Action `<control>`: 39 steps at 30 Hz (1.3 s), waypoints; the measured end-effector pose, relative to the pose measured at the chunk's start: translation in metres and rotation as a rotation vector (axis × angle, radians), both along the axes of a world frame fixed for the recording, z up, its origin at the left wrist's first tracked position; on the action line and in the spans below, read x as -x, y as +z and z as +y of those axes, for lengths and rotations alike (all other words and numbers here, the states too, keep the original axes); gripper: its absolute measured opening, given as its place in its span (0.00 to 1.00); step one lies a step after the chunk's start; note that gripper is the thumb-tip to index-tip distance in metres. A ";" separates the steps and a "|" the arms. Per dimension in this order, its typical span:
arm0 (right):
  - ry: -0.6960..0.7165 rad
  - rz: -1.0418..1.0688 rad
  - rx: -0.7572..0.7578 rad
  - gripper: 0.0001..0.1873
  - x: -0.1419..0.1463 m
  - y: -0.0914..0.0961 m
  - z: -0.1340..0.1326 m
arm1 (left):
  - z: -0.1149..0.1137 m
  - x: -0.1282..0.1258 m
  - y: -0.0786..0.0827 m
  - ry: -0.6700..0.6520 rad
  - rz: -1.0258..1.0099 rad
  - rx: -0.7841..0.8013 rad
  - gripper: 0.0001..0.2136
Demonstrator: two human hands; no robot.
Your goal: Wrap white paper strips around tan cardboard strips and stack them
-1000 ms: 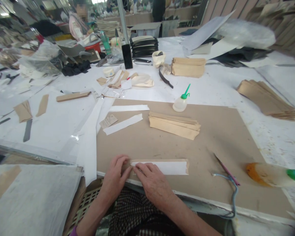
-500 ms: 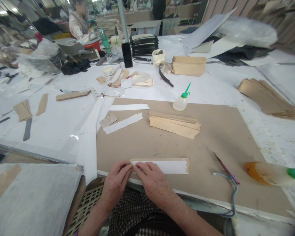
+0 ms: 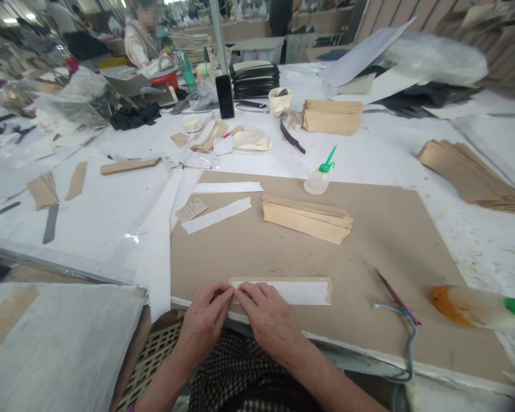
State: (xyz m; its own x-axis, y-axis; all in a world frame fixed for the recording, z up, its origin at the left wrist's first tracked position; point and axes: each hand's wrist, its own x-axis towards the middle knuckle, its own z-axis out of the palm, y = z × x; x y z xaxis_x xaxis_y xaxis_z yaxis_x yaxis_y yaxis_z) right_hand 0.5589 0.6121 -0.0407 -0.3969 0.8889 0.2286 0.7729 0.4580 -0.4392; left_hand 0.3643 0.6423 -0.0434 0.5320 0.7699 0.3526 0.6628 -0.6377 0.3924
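Observation:
A tan strip [image 3: 329, 281] lies flat at the front edge of the brown board, with a white strip [image 3: 306, 292] laid over it so that a tan border shows. My left hand [image 3: 206, 312] pinches the strip's left end between thumb and fingers. Close beside it, my right hand [image 3: 268, 315] has its fingers closed and bent on the same end, the fingertips nearly meeting the left hand's. Its thumb is mostly hidden. Further back on the board rests a stack of tan strips [image 3: 306, 218], and two loose white strips [image 3: 217, 215] lie to its left.
On the brown board [image 3: 352, 257] are a pink-handled pointed tool [image 3: 397, 297], a blue cord [image 3: 411, 343] and a small green-spouted bottle [image 3: 317, 180]. A bottle with amber residue [image 3: 467, 306] lies at right. A phone [image 3: 224, 97] stands against a pole. Another person sits at the far left.
The whole view has shifted slightly. Both hands stay at the left end of the tan strip, with hardly any visible finger movement.

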 end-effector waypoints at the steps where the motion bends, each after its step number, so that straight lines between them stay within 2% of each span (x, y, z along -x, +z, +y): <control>1: -0.003 0.001 -0.002 0.22 0.000 0.000 0.000 | 0.000 0.000 0.000 0.003 -0.008 0.006 0.11; 9: 0.015 -0.061 0.011 0.25 0.000 0.001 0.000 | -0.002 0.000 -0.003 -0.002 -0.003 -0.005 0.13; 15: 0.006 -0.097 0.015 0.25 0.002 0.006 0.002 | -0.002 0.000 -0.005 0.114 -0.143 0.010 0.09; 22: 0.004 -0.088 0.008 0.25 0.002 0.003 0.001 | 0.001 0.000 -0.007 0.063 -0.072 -0.024 0.12; 30: -0.004 -0.072 -0.010 0.24 0.002 -0.001 0.000 | 0.003 -0.001 -0.004 0.036 0.035 -0.055 0.11; 35: -0.006 -0.054 -0.008 0.27 0.002 -0.002 0.000 | 0.002 0.000 -0.002 -0.009 0.148 -0.064 0.13; 39: -0.008 -0.064 0.002 0.25 0.002 -0.001 -0.001 | 0.004 -0.002 0.003 0.025 -0.004 0.010 0.10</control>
State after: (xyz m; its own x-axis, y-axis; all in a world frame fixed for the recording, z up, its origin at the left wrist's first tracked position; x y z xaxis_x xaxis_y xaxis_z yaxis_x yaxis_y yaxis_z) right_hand 0.5569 0.6115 -0.0416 -0.4039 0.8925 0.2009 0.8030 0.4510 -0.3896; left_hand 0.3665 0.6458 -0.0409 0.5113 0.7864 0.3467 0.6768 -0.6170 0.4015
